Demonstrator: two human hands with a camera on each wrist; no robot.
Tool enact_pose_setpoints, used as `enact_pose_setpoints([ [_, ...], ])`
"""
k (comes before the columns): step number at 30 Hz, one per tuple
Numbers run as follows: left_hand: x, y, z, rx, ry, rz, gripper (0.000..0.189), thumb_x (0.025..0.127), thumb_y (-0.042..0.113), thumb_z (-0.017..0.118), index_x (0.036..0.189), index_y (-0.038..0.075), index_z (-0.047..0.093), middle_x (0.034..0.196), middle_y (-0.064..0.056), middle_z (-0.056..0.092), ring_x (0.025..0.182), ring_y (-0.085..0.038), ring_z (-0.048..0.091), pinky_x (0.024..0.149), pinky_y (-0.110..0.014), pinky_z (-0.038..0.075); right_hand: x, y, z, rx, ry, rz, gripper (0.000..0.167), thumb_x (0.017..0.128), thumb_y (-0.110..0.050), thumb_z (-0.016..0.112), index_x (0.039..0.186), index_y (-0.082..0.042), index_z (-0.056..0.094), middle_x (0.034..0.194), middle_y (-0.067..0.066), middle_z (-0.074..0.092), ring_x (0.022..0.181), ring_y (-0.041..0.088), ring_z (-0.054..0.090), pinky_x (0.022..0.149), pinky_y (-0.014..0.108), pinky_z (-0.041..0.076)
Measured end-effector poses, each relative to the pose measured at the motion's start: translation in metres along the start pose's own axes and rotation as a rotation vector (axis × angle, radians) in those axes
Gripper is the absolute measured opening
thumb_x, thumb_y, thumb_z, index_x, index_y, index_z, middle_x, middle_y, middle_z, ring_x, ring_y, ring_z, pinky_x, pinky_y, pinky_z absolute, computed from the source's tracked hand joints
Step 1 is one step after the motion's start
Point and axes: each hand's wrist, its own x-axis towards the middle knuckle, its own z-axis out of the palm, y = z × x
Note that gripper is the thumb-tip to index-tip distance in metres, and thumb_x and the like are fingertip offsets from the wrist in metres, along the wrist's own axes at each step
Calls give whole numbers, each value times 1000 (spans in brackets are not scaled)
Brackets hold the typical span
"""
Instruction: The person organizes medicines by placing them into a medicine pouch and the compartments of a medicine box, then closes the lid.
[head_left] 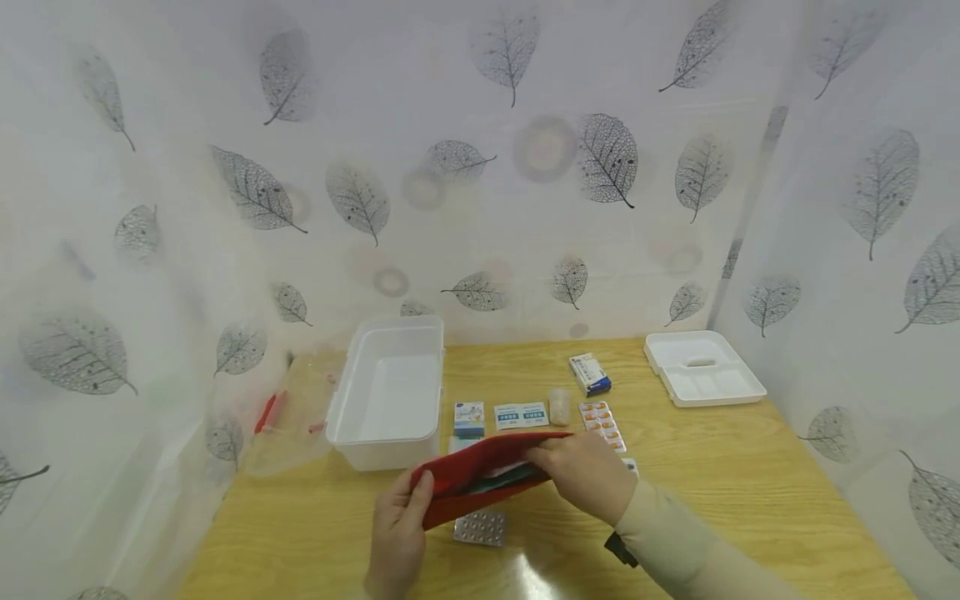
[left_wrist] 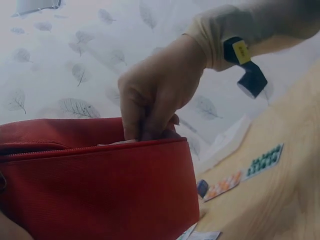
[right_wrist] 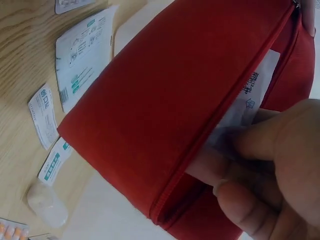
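Note:
A red zip pouch (head_left: 463, 508) is held above the table, its zipped mouth open. My left hand (head_left: 400, 525) grips its left end, thumb on the near side. The right hand (head_left: 588, 475) reaches into the mouth at the other end; in the right wrist view its fingers pinch a white printed packet (right_wrist: 252, 92) inside, though the fingertips are partly hidden. Something dark green (head_left: 504, 477) also shows within the pouch. Under the pouch lies a silver blister pack (head_left: 480, 528). An orange capsule blister pack (head_left: 602, 425) is beyond the right hand.
A white open box (head_left: 386, 442) stands at the left, beside a clear lid (head_left: 292, 433) with red clips. Behind the pouch lie a small blue-white box (head_left: 469, 419), adhesive bandage packets (head_left: 521, 415) and a whitish bottle (head_left: 559, 407). Farther right are a medicine box (head_left: 589, 374) and a white tray (head_left: 712, 387).

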Motion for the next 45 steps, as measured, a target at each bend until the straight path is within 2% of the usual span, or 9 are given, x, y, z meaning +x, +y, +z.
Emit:
enact_pose_setpoints([
  [7,3,5,-5,-21,105,-87,29,102,13,45,106,-11,62,92,-5,70,85,-15,66,74,-29,55,-3,6,3,42,75,-21,33,72,-2,69,102,-16,70,89,-3,68,67,13,65,50,30,51],
  [10,6,7,-10,-91,135,-127,33,103,16,44,109,-13,59,92,-4,69,86,-16,66,75,-30,54,-4,11,1,99,180,-65,27,86,-6,60,111,-12,69,99,-2,68,69,14,66,53,29,53],
  [14,10,8,-16,-223,177,-188,32,103,19,46,112,-9,60,96,-3,67,92,-16,63,81,-30,53,-3,17,-2,172,387,-80,25,99,-14,48,111,-8,69,103,2,69,73,15,68,55,28,54],
  [18,16,11,-24,-325,224,-258,27,102,22,49,111,1,63,100,-1,64,97,-16,58,86,-30,49,-4,26,-4,237,562,-14,22,98,-14,54,107,-3,70,101,8,70,79,20,69,59,28,56],
  [21,20,13,-30,-352,249,-295,27,101,26,49,111,5,63,102,0,62,99,-17,55,88,-31,47,-8,36,-1,289,586,58,19,93,-9,59,107,-1,69,98,9,70,74,16,67,59,24,54],
  [27,25,15,-43,-384,266,-280,26,102,26,47,112,5,60,104,0,61,101,-18,55,89,-34,46,-21,54,19,390,421,302,24,82,0,71,106,-3,68,87,1,68,73,8,61,57,22,52],
  [34,30,20,-54,-391,272,-231,30,103,26,46,117,2,57,108,-1,61,105,-19,54,88,-33,47,-29,62,48,552,107,633,22,90,-12,68,111,-5,67,89,0,67,80,11,61,67,30,54],
  [39,32,24,-59,-374,283,-215,35,102,27,46,122,0,55,112,-2,60,109,-20,52,89,-33,48,-26,59,71,598,-67,697,33,90,-19,68,116,0,64,104,12,67,90,21,62,79,40,52],
  [45,33,24,-62,-407,273,-162,34,103,23,46,121,-3,56,111,-4,62,107,-21,55,88,-35,49,-14,48,97,614,-164,680,39,87,-22,70,116,3,64,106,15,64,95,27,61,83,43,51],
])
